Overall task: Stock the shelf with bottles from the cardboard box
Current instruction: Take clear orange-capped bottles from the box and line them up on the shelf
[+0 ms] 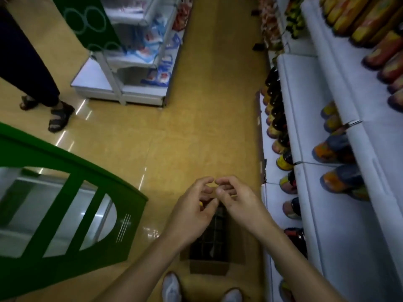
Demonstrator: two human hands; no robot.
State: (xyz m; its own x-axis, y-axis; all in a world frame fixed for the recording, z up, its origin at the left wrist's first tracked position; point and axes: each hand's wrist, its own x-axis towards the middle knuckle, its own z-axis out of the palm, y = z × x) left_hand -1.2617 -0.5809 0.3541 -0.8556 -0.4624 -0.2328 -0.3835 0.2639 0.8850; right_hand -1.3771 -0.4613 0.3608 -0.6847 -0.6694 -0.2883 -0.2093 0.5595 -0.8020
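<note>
An open cardboard box [208,268] stands on the floor just ahead of my feet, its dark divider grid [214,236] showing inside; no bottle in it is clearly visible. My left hand [193,211] and my right hand [236,200] hover together above the box with fingertips meeting, fingers loosely curled, holding nothing that I can see. The white shelf unit [309,127] runs along the right, with dark yellow-labelled bottles [277,118] on its lowest level and orange-labelled bottles [335,147] on the level above.
A green-framed glass freezer [72,205] stands at the left. Another person's legs in sandals [57,117] are at the far left. A second shelf unit with packets [141,62] stands across the tan aisle floor. My shoes [172,288] are at the bottom.
</note>
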